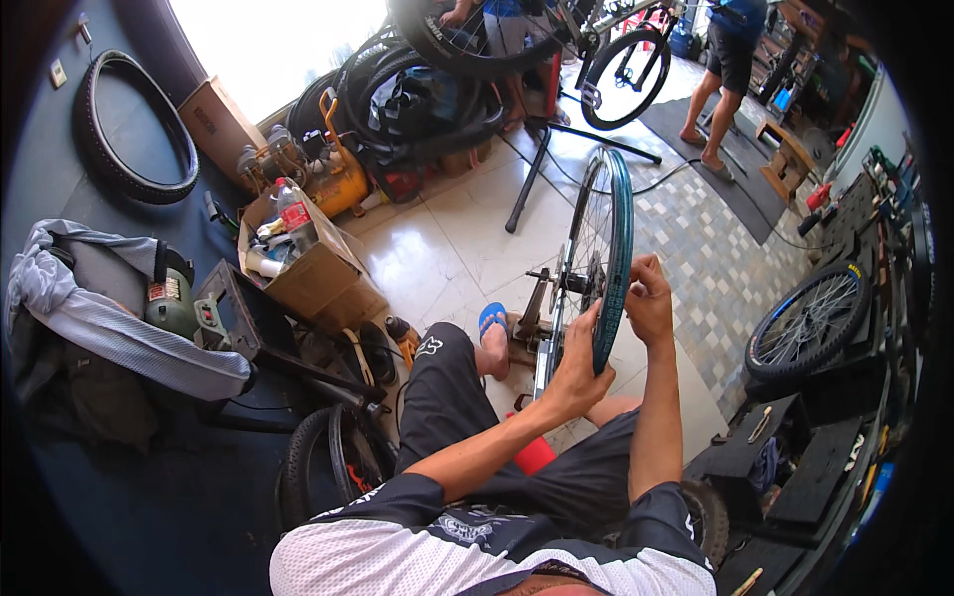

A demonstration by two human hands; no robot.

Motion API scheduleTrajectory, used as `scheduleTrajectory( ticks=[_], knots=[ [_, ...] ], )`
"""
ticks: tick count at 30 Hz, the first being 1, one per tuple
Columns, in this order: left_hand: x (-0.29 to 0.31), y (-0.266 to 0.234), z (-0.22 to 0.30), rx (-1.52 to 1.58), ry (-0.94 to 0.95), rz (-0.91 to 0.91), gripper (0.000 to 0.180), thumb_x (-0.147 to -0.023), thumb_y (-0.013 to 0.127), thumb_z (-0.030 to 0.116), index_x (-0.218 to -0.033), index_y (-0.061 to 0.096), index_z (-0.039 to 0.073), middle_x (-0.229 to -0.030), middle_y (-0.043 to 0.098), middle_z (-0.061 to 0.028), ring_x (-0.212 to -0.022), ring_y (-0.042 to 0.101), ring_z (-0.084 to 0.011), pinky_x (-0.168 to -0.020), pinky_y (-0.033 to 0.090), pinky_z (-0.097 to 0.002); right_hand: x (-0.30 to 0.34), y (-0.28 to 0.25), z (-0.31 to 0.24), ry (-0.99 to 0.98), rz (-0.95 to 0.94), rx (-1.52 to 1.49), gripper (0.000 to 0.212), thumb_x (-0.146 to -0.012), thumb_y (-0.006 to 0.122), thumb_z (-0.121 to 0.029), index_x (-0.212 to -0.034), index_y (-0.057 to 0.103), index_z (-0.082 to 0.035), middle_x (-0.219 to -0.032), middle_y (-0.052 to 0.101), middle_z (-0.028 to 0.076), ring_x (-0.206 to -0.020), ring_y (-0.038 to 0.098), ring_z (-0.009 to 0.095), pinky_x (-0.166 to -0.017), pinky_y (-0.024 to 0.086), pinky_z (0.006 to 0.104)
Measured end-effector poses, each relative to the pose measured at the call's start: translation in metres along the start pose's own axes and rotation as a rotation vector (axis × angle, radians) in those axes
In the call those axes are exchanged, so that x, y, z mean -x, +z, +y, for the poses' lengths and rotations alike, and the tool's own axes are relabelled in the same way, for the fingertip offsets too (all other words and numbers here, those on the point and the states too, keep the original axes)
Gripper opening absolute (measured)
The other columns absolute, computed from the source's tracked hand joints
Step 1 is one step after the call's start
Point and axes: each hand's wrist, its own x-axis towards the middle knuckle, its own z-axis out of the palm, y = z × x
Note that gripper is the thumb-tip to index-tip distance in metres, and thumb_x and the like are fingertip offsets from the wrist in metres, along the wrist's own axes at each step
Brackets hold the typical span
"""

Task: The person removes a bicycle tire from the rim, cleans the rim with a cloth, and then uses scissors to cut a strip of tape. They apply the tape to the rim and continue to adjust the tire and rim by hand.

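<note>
A spoked bicycle wheel [618, 238] stands upright in front of me, a dark teal band running around its rim. Its hub sits at a metal wheel stand [535, 303] on the floor. My left hand [576, 375] is closed around the lower near part of the rim, thumb against the band. Just right of the wheel, my right hand [651, 303] is raised with thumb and fingers pinched together, apart from the rim. Whatever is in that pinch, if anything, is too small to make out.
A cardboard box [323, 273] with bottles and an orange air compressor [343, 179] stand left. Another bicycle wheel [810, 323] leans at the right by dark shelving. Ahead, a bicycle [477, 50] hangs on a repair stand [537, 169]; two people stand beyond.
</note>
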Motion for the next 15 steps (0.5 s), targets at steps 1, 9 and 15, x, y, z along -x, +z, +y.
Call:
scheduleTrajectory(
  ticks=[1, 9, 15],
  knots=[
    [0.0, 0.001, 0.0, 0.009, 0.003, -0.002, 0.085, -0.086, 0.064, -0.004, -0.16, 0.023, -0.005, -0.152, 0.04, -0.0265, -0.143, 0.042, -0.0394, -0.12, 0.034, -0.0453, 0.002, -0.001, -0.004, 0.019, 0.004, 0.012, 0.018, -0.082, 0.081, 0.005, -0.094, 0.075, -0.007, -0.101, 0.048, -0.004, -0.092, 0.051, 0.004, -0.065, 0.042, 0.0196],
    [-0.01, 0.003, 0.0, 0.037, 0.021, 0.004, 0.093, -0.077, 0.06, -0.008, -0.162, 0.022, -0.003, -0.154, 0.038, -0.0284, -0.144, 0.037, -0.0466, -0.122, 0.03, -0.05, -0.006, -0.002, 0.021, -0.086, 0.025, 0.019, 0.021, -0.084, 0.08, 0.002, -0.101, 0.075, -0.009, -0.103, 0.048, -0.006, -0.084, 0.05, 0.001, -0.061, 0.038, 0.0171],
    [-0.011, 0.003, 0.0, 0.039, 0.023, 0.004, 0.093, -0.077, 0.061, -0.008, -0.161, 0.022, -0.003, -0.154, 0.037, -0.0281, -0.144, 0.036, -0.0461, -0.122, 0.03, -0.0501, -0.009, -0.003, 0.022, -0.083, 0.035, 0.016, 0.021, -0.084, 0.08, 0.005, -0.098, 0.073, -0.009, -0.101, 0.049, -0.006, -0.083, 0.052, 0.003, -0.062, 0.04, 0.0176]
  ],
)
